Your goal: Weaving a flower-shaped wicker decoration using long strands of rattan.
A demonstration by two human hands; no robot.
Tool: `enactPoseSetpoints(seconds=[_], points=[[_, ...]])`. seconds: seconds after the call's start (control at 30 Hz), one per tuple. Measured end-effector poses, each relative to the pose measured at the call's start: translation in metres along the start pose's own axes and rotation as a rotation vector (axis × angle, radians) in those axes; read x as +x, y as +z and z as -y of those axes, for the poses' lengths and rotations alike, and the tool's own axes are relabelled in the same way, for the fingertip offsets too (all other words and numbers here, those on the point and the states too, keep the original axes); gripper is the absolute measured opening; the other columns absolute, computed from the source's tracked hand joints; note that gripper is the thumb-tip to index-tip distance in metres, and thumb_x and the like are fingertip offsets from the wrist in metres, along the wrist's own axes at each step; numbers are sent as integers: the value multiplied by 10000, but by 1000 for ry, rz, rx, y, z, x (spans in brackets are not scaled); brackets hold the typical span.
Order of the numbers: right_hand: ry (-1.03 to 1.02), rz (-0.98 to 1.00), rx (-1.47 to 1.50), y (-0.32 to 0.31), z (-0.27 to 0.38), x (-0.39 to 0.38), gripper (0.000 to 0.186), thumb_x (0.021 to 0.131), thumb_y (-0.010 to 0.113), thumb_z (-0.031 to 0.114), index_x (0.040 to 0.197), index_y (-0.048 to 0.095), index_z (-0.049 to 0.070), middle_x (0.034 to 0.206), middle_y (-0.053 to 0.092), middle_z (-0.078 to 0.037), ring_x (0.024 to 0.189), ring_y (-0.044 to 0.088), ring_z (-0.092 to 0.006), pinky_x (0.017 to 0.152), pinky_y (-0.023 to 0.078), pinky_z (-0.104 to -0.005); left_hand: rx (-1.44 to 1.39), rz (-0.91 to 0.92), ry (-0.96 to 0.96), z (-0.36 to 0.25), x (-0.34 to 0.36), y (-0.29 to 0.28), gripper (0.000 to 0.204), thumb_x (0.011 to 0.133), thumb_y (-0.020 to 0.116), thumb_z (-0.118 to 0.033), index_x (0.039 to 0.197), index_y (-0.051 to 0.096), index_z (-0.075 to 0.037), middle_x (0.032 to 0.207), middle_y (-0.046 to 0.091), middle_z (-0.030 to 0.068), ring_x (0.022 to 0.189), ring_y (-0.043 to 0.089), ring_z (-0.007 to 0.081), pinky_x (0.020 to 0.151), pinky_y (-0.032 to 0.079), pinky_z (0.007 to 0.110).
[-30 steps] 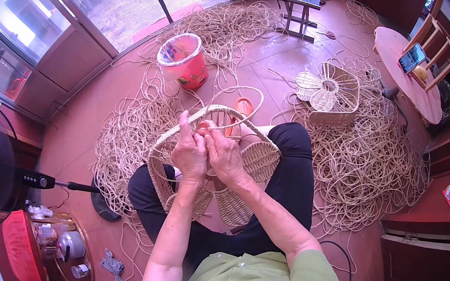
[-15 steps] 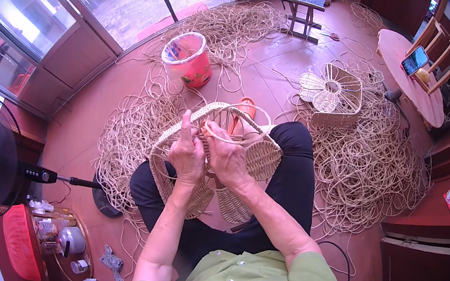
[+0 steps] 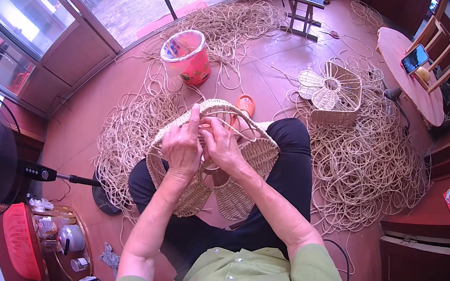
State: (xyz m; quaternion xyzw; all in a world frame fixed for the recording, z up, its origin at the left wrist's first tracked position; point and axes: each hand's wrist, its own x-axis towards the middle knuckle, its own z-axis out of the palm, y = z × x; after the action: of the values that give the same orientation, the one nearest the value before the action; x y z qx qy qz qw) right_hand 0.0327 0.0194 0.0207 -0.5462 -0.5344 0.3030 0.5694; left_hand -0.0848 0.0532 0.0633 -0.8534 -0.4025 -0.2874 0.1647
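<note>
Woven basket [image 3: 257, 160] on far edge of lap [image 3: 227, 242]. Left hand [image 3: 182, 148]: index straight against basket's rim, other fingers loosely curled. Right hand [image 3: 222, 150]: fingers bent, part-closed; cannot tell either's hold.

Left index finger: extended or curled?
Extended: the left hand shows its index finger pointing away from the body, roughly straight, its tip at the woven rim.

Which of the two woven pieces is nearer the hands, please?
The lap piece, under the left hand and right hand; the other piece sits beyond the right knee.
</note>
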Motion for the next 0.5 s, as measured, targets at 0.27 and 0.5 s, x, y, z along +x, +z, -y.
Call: enactPoseSetpoints(seconds=[0.27,0.5], points=[[-284,-119,-247,-11,29,-21,193,903,626,110,1093,597,89,853,602,-117,750,664,-320,682,543,-423,-1065,384,-504,-18,47,-159,567,818,604,6,1375,504,-28,619,500,-25,539,470,80,524,359,238],[273,-152,381,-62,9,5,235,1011,536,236,939,647,42,716,636,-31,578,631,-147,511,498,-271,-1265,6,-597,-2,25,-141,412,964,509,-110,1363,548,-17,664,648,-3,474,397,18,456,310,209]])
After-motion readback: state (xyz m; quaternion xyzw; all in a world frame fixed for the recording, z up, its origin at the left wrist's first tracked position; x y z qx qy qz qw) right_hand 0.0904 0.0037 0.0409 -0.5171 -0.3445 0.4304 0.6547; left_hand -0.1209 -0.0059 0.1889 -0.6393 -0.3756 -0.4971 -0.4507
